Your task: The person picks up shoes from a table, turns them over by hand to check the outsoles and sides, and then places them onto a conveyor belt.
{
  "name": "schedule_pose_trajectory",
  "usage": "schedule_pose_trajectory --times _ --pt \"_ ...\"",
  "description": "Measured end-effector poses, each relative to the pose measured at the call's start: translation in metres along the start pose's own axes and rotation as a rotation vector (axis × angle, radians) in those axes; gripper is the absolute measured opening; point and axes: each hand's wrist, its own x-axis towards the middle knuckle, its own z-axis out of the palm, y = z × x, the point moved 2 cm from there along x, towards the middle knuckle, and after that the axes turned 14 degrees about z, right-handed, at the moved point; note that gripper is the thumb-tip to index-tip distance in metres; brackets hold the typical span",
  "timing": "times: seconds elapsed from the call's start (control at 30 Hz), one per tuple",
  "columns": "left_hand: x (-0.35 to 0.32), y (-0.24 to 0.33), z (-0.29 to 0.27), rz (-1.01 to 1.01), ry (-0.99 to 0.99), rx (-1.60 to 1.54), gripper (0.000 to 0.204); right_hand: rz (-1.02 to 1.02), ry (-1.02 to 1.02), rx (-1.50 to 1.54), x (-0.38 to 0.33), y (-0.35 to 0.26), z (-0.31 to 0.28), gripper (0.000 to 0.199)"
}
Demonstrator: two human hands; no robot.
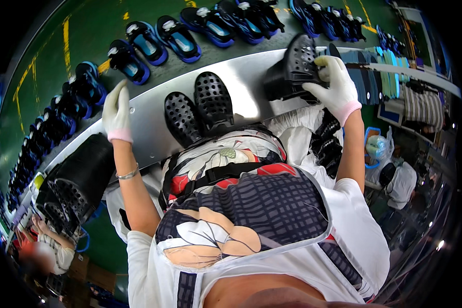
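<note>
Head view, right hand (339, 90): clamped on black clog (300, 54), right side of steel bench (151, 123).
Left hand (118, 115): over bench's left part; cannot tell its grip.
Clog pair (213, 100): mid-bench.
Clog handling: seemingly the current step; next move calls for steady pinch.

Forearms (135, 192) apart, left hand (117, 110) points upward, right hand (338, 88) spreads its thumb.

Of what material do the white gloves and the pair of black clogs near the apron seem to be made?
White gloves: matte, probably knitted or woven fabric, judging by soft creases and pink cuffs.
Black clogs: perhaps moulded foam or rubber, slightly glossy; highlights and round holes suggest this.
</note>
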Motion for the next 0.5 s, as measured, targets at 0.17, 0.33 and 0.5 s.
schedule_pose_trajectory --times 0.17,0.33,0.5 --pt "0.019 0.071 0.021 -0.061 -0.273 -0.795 0.061 -0.530 -0.091 0.220 0.013 -0.116 0.048 0.051" --pt "0.014 0.085 0.010 -0.384 -0.127 -1.203 0.057 -0.618 -0.447 0.344 0.002 -0.213 0.091 0.051" --pt "0.002 0.038 -0.004 -0.350 0.267 -1.173 0.043 -0.518 -0.611 0.351 0.007 -0.249 0.127 0.056"
